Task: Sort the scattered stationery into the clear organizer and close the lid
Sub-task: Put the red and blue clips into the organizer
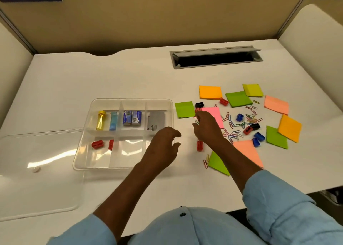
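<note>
Both hands open: left hand over organizer; right hand above upright-lying red sharpener.

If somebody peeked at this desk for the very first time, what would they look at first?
Probably the bright sticky notes and colourful paper clips scattered over the right side of the white desk. Next, the clear organizer on the left, with a few things already in its compartments. Between them, the right hand reaches into the pile while the left hand hovers by the organizer.
</note>
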Available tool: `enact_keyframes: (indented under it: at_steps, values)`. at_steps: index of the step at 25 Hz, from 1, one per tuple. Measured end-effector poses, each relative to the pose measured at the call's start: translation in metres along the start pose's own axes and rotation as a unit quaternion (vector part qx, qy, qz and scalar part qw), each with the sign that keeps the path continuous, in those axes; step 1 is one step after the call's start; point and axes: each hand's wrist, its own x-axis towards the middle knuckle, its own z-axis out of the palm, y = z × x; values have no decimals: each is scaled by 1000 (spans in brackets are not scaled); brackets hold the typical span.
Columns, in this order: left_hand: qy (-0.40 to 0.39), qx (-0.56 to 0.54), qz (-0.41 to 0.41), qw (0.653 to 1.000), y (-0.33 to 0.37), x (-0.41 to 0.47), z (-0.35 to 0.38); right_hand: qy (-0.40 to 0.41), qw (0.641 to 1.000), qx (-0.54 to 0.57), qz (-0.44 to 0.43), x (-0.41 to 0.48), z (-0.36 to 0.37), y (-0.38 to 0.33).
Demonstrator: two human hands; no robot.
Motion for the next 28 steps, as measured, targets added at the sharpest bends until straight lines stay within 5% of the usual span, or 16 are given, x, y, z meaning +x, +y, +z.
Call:
enact_keyframes:
  at_steps: [5,13,21,28]
  values:
    - [-137,66,1,988,20,23,66,-55,997,-60,-4,17,-16,39]
    - [-191,149,-17,970,15,43,107,-109,984,-109,-88,26,-7,51]
    - [-150,126,-55,979,19,36,116,-74,971,-164,-161,32,3,62]
    - [-41,62,-60,995,39,15,75,-73,977,-169,-108,30,6,57]
